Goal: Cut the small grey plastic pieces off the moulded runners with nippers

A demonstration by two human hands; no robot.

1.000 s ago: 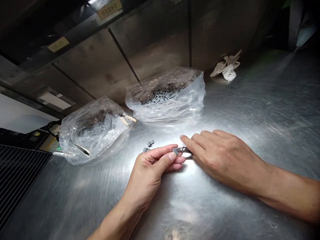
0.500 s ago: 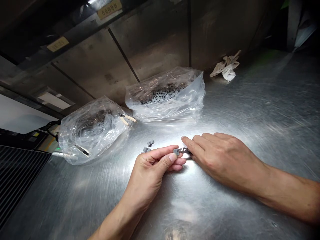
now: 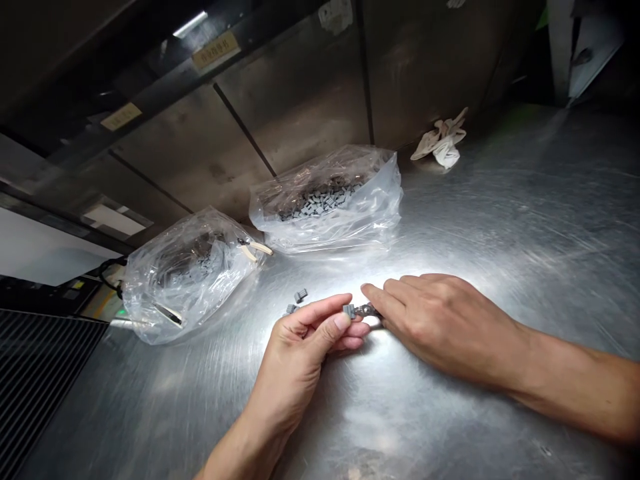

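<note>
Steel bench [image 3: 500, 200], left hand [image 3: 295, 353] pinching grey block [image 3: 349, 310], right hand [image 3: 445, 327] fingers curled over metal piece [image 3: 370, 310], grip unclear

One head-worn camera looks forward and down at the steel counter [image 3: 500, 200], close above the left hand [image 3: 295, 360] and right hand [image 3: 440, 327].

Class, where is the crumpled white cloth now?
In the head view, the crumpled white cloth lies on the steel bench by the back wall, right of the fuller plastic bag.
</note>
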